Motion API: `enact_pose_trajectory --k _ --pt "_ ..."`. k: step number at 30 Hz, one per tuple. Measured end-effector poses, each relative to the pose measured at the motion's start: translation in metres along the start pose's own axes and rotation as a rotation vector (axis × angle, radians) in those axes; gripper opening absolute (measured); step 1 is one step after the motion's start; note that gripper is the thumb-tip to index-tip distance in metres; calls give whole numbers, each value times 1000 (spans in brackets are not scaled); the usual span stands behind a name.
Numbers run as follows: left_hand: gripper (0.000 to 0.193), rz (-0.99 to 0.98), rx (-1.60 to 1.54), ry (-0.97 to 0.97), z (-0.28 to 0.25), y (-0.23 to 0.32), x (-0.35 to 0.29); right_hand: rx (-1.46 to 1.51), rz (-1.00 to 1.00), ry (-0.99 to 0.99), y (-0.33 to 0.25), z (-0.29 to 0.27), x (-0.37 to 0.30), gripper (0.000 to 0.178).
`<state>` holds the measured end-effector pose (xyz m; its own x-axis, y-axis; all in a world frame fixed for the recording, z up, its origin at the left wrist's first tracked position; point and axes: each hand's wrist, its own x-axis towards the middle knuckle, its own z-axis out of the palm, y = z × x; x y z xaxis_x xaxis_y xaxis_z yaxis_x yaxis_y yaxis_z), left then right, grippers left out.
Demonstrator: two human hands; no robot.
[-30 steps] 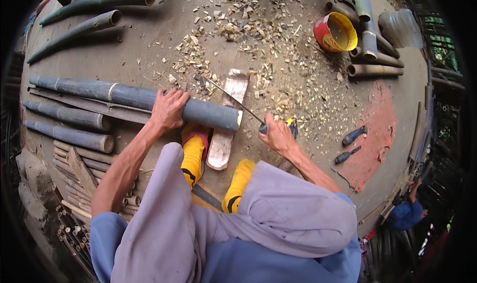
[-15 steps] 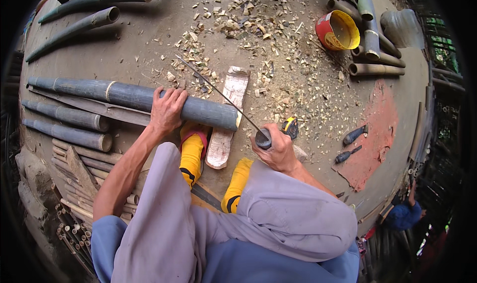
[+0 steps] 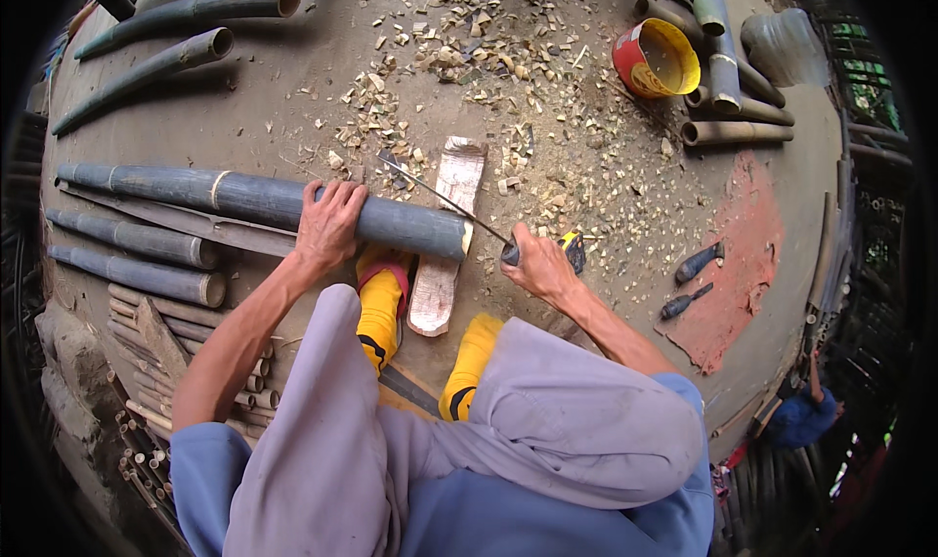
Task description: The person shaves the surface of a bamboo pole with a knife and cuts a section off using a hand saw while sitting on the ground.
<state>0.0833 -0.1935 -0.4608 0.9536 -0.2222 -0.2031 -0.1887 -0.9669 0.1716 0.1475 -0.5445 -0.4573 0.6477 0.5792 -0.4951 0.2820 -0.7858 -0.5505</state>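
My left hand (image 3: 332, 223) presses down on a thick dark bamboo pole (image 3: 264, 197), fingers wrapped over its top. The pole lies crosswise, and its pale cut end rests on a whitish wooden block (image 3: 433, 293). In my right hand (image 3: 543, 267) is a long-bladed knife (image 3: 430, 188), gripped by its dark handle. The blade slants away to the left, seen nearly edge-on, past the pole's cut end; whether it touches cannot be told. My feet in yellow socks (image 3: 381, 306) are on either side of the block's near end.
Chips (image 3: 479, 59) litter the ground ahead. A yellow-black tape measure (image 3: 574, 249) lies beside my right hand. Two dark-handled tools (image 3: 698, 263) are by a red sheet (image 3: 738, 274). A red-yellow bucket (image 3: 653, 61) stands far right. More bamboo poles (image 3: 137, 276) lie left; a person (image 3: 803, 418) is at right.
My right hand has moved slightly away from me, and the knife's blade has swung, its tip coming nearer and to the right. My left hand stays on the pole.
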Motion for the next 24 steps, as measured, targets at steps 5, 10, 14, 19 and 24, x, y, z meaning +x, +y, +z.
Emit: enact_pose_trajectory --k 5,10,14,19,24 --pt "68 -30 -168 -492 -28 -6 40 199 -161 178 -44 -29 -12 38" --pt "70 0 -94 -238 -7 5 21 -29 -46 85 -10 1 -9 39" --pt "70 -9 -69 -156 -3 3 11 39 -53 73 -29 -11 -11 37" --pt "63 3 -44 -43 -8 15 11 275 -352 490 -40 -12 -22 34" --pt "74 -15 -39 60 7 15 1 78 -8 85 -16 -14 -1 39"
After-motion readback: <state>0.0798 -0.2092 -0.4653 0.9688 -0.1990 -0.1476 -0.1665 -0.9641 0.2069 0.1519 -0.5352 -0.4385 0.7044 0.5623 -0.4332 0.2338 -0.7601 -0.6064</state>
